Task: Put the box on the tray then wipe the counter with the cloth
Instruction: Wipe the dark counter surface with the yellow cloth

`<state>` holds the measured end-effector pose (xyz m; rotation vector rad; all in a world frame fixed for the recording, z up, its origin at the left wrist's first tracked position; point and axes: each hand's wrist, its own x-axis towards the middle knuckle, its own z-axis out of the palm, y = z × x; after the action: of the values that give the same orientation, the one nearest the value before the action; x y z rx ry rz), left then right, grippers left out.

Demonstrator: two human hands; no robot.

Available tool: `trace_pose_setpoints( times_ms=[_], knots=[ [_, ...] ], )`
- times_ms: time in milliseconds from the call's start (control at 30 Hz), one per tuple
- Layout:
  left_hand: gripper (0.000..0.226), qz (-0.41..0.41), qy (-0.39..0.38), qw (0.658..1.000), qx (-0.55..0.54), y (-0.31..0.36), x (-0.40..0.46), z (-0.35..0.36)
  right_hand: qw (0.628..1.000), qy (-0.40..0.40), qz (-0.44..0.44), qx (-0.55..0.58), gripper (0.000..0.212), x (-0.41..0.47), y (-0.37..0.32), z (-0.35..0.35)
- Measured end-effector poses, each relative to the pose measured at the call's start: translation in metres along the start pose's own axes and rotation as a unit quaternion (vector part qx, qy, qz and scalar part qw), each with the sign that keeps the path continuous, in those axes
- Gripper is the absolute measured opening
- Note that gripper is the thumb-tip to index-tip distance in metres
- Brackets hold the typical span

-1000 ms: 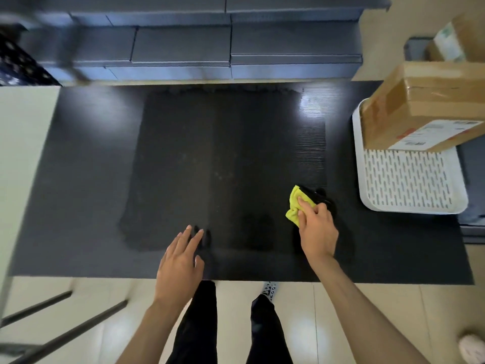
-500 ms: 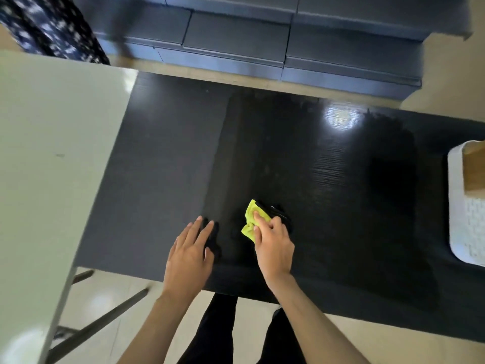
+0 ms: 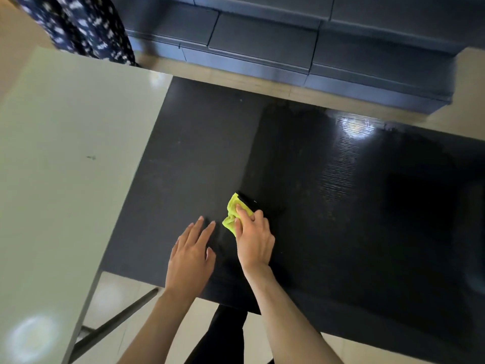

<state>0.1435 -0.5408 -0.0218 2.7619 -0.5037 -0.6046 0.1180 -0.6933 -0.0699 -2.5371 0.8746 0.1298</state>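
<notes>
The right hand (image 3: pixel 253 239) holds the bunched yellow cloth (image 3: pixel 233 215) against the desk (image 3: pixel 341 206); the left hand (image 3: pixel 190 254) lies flat, fingers spread. So small a wad could leave strips unwiped on the dry left side.

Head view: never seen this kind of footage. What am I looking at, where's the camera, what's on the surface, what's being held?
There is no robot here. A person wears one wide-angle camera on the head, and it looks forward and down, so you see their own two bare arms reaching in from the bottom edge.

The dark surface is the black counter. Its right part looks darker and glossier than the matte strip on its left, which may be where it has been wiped. A pale table butts against its left side, and dark blue-grey blocks, perhaps cushions, sit on the floor beyond.

The right hand presses a bunched yellow-green cloth onto the counter. The left hand is open, fingers spread, over the counter beside it, holding nothing.

The box and tray from the task are not in this picture.
</notes>
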Motion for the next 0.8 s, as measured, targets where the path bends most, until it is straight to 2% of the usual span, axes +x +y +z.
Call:
trace_pose_setpoints(
  times_ms=[167,467,800],
  knots=[
    [0.061,0.06,-0.021,0.998,0.026,0.028,0.018,0.004,0.999,0.027,0.027,0.01,0.043,0.022,0.042,-0.026],
    [0.062,0.18,-0.03,0.977,0.109,0.12,0.042,0.037,0.995,0.062,0.075,-0.001,0.041,0.03,0.187,-0.086],
    [0.063,0.175,-0.047,0.978,0.098,0.243,0.056,0.081,0.982,0.082,0.17,-0.002,0.042,0.01,0.364,-0.157]
  ],
)
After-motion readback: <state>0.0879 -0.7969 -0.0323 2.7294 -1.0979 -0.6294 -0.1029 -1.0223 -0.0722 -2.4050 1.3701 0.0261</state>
